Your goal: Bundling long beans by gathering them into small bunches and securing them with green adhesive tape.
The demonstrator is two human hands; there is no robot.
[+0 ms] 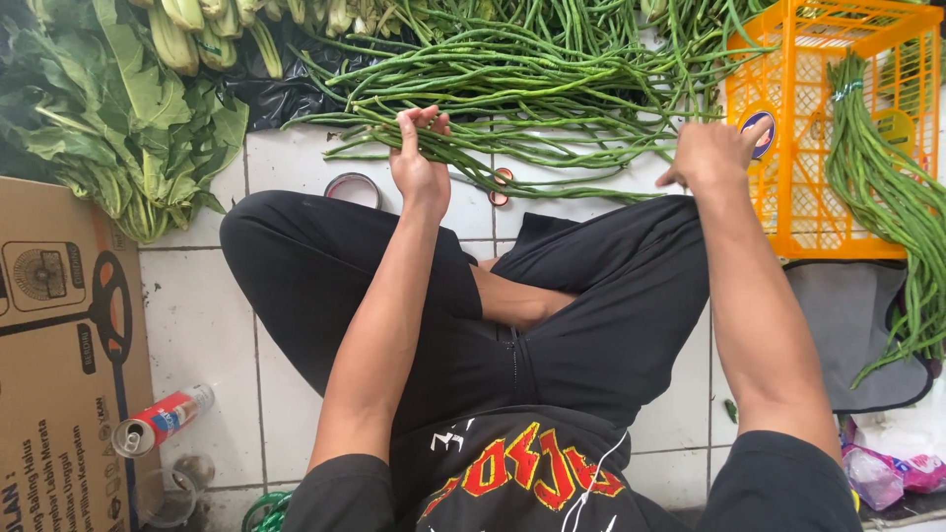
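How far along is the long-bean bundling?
Done: one tied bundle of long beans lies across the orange crate. In hand: the left hand has its grip closed on a handful of long beans; the right hand hovers beside the crate, and whether it holds anything cannot be told. Left: a big loose pile of beans on the tiles, with tape rolls by the knees.

long green beans [512,99], heaped on tiles

Leafy greens [118,118] at upper left, a flattened cardboard box [59,365] and a tipped drink can [158,422] on the white tiled floor [202,315], an orange plastic crate [818,118] at upper right.
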